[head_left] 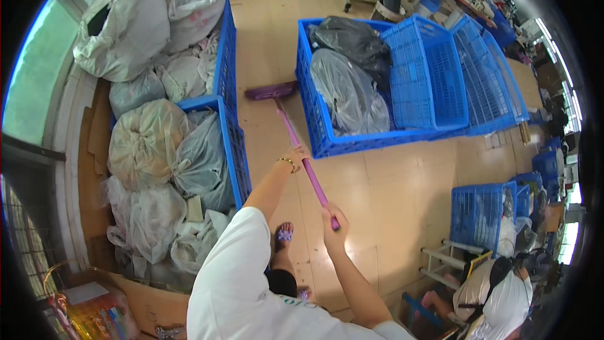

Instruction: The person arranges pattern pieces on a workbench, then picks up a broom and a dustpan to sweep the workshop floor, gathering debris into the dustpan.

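A purple long-handled broom (pixel 313 182) slants across the aisle, its wide dark purple head (pixel 270 91) down on the tiled floor between the blue crates. My left hand (pixel 296 153), with a bracelet at the wrist, is wrapped round the middle of the handle. Lower down, my right hand (pixel 331 219) grips the handle close to its dark end. The broom head lies beside the left wall of a large blue crate (pixel 305 75). Its bristles are too small to make out.
Blue crates (pixel 228 145) full of bagged material line the left side. The crate at right holds plastic bags (pixel 349 91) and a tipped blue basket (pixel 434 82). More crates (pixel 481 214) stand at right, near a white rack (pixel 437 264) and a person in white (pixel 494 293).
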`<action>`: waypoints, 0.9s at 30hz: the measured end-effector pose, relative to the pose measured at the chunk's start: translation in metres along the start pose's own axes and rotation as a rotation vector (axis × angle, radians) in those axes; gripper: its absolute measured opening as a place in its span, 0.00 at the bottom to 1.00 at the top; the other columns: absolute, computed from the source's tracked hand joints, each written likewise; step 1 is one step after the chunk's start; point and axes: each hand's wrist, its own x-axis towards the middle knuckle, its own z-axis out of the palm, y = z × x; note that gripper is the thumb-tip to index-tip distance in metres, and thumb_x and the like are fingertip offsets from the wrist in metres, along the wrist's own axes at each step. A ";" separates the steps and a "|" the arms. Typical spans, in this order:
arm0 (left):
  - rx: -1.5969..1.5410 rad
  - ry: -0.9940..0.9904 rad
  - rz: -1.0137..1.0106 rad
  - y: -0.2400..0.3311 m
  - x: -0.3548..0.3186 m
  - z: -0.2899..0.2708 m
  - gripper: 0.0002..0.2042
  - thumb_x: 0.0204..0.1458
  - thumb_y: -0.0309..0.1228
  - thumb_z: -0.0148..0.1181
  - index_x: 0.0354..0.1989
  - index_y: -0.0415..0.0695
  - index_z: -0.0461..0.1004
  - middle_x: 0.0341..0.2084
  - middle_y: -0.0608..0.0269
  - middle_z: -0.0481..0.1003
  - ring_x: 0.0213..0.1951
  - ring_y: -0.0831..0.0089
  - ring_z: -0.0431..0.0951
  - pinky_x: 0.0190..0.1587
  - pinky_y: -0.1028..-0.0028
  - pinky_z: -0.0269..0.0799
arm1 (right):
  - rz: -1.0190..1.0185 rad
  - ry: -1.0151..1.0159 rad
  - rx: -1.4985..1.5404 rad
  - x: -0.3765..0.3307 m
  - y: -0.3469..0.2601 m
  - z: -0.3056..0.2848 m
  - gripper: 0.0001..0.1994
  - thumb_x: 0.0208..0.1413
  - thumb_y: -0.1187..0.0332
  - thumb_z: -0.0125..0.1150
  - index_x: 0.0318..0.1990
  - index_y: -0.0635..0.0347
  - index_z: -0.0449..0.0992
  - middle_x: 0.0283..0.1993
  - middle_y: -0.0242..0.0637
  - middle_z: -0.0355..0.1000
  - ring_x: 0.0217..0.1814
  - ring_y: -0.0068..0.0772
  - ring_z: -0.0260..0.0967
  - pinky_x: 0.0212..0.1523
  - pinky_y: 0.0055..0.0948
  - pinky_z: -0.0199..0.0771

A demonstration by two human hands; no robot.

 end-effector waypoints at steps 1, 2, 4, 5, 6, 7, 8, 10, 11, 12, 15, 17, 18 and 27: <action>0.018 0.007 0.050 0.003 -0.010 0.023 0.19 0.31 0.27 0.59 0.38 0.50 0.70 0.47 0.57 0.63 0.53 0.58 0.58 0.53 0.62 0.55 | 0.050 -0.012 0.013 -0.029 -0.021 -0.023 0.04 0.49 0.76 0.50 0.27 0.68 0.67 0.25 0.31 0.63 0.28 0.18 0.56 0.31 0.17 0.59; 0.004 -0.018 0.059 0.016 -0.016 0.045 0.19 0.31 0.27 0.59 0.38 0.50 0.70 0.47 0.57 0.63 0.53 0.58 0.58 0.53 0.62 0.55 | 0.194 -0.068 -0.037 -0.056 -0.054 -0.049 0.03 0.49 0.77 0.50 0.28 0.69 0.67 0.29 0.34 0.65 0.31 0.20 0.59 0.35 0.18 0.60; 0.249 -0.294 0.190 0.066 -0.029 0.091 0.08 0.32 0.31 0.58 0.25 0.50 0.74 0.34 0.56 0.71 0.43 0.59 0.68 0.48 0.60 0.59 | 0.300 -0.041 -0.176 -0.116 -0.098 -0.100 0.05 0.48 0.77 0.51 0.30 0.71 0.69 0.35 0.39 0.69 0.38 0.24 0.63 0.40 0.21 0.62; 0.073 -0.287 0.321 0.096 -0.045 0.119 0.03 0.31 0.34 0.56 0.14 0.51 0.72 0.20 0.59 0.73 0.29 0.60 0.72 0.41 0.58 0.61 | 0.475 0.047 -0.256 -0.136 -0.139 -0.120 0.06 0.46 0.76 0.53 0.31 0.72 0.70 0.36 0.42 0.70 0.38 0.25 0.65 0.39 0.22 0.63; -0.078 -0.274 0.495 0.152 -0.070 0.107 0.05 0.35 0.31 0.52 0.14 0.48 0.72 0.19 0.59 0.73 0.27 0.60 0.73 0.41 0.59 0.61 | 0.467 0.222 -0.235 -0.161 -0.164 -0.138 0.05 0.46 0.76 0.53 0.27 0.71 0.70 0.37 0.43 0.70 0.38 0.28 0.66 0.39 0.23 0.64; -0.131 -0.344 0.509 0.195 -0.097 0.088 0.05 0.34 0.32 0.52 0.13 0.48 0.72 0.15 0.56 0.72 0.24 0.59 0.73 0.41 0.61 0.61 | 0.397 0.210 -0.240 -0.173 -0.186 -0.159 0.06 0.45 0.75 0.54 0.24 0.70 0.70 0.32 0.42 0.71 0.35 0.28 0.66 0.37 0.24 0.64; -0.210 -0.297 0.539 0.215 -0.116 0.119 0.07 0.33 0.33 0.52 0.12 0.46 0.71 0.14 0.54 0.71 0.21 0.57 0.72 0.37 0.62 0.64 | 0.304 0.188 -0.243 -0.185 -0.208 -0.174 0.07 0.45 0.73 0.54 0.22 0.69 0.69 0.28 0.42 0.71 0.31 0.29 0.67 0.35 0.25 0.65; -0.369 -0.280 0.713 0.276 -0.149 0.099 0.07 0.31 0.33 0.53 0.12 0.42 0.69 0.15 0.52 0.71 0.22 0.54 0.72 0.24 0.61 0.67 | 0.117 0.344 -0.291 -0.199 -0.250 -0.186 0.14 0.41 0.75 0.55 0.10 0.65 0.59 0.10 0.38 0.58 0.10 0.31 0.55 0.15 0.32 0.62; -0.381 -0.330 0.680 0.304 -0.160 0.086 0.06 0.31 0.33 0.53 0.14 0.43 0.70 0.15 0.52 0.71 0.23 0.54 0.72 0.26 0.60 0.66 | 0.142 0.385 -0.282 -0.208 -0.257 -0.193 0.14 0.41 0.75 0.55 0.10 0.65 0.59 0.10 0.38 0.58 0.10 0.31 0.55 0.15 0.32 0.62; -0.367 -0.409 0.637 0.327 -0.169 0.070 0.07 0.32 0.34 0.53 0.15 0.44 0.70 0.16 0.52 0.71 0.23 0.55 0.72 0.27 0.61 0.66 | 0.075 0.362 -0.156 -0.217 -0.261 -0.201 0.13 0.43 0.71 0.55 0.13 0.62 0.61 0.12 0.36 0.60 0.15 0.29 0.58 0.22 0.29 0.62; -0.499 -0.301 0.695 0.348 -0.188 0.043 0.07 0.36 0.35 0.51 0.16 0.46 0.71 0.17 0.55 0.71 0.25 0.56 0.72 0.29 0.63 0.66 | -0.086 0.347 0.212 -0.250 -0.255 -0.226 0.12 0.41 0.68 0.56 0.13 0.65 0.64 0.16 0.38 0.66 0.19 0.27 0.62 0.28 0.27 0.64; -0.436 -0.382 0.733 0.327 -0.175 0.068 0.07 0.29 0.32 0.56 0.21 0.47 0.71 0.17 0.55 0.69 0.27 0.56 0.70 0.32 0.63 0.65 | 0.005 0.465 0.186 -0.262 -0.240 -0.224 0.13 0.40 0.70 0.55 0.11 0.63 0.61 0.13 0.38 0.63 0.17 0.28 0.61 0.30 0.30 0.64; -0.372 -0.286 0.742 0.306 -0.173 0.075 0.07 0.29 0.31 0.56 0.21 0.47 0.71 0.18 0.55 0.70 0.27 0.56 0.70 0.32 0.63 0.65 | 0.137 0.482 0.133 -0.267 -0.223 -0.223 0.13 0.41 0.72 0.54 0.11 0.64 0.60 0.14 0.38 0.62 0.19 0.30 0.61 0.33 0.32 0.66; -0.001 -0.718 0.795 0.439 -0.240 0.147 0.08 0.35 0.30 0.55 0.24 0.40 0.71 0.22 0.48 0.70 0.33 0.53 0.71 0.34 0.62 0.66 | 0.313 0.783 0.067 -0.390 -0.204 -0.281 0.12 0.40 0.79 0.48 0.10 0.66 0.58 0.14 0.38 0.61 0.20 0.32 0.61 0.32 0.35 0.66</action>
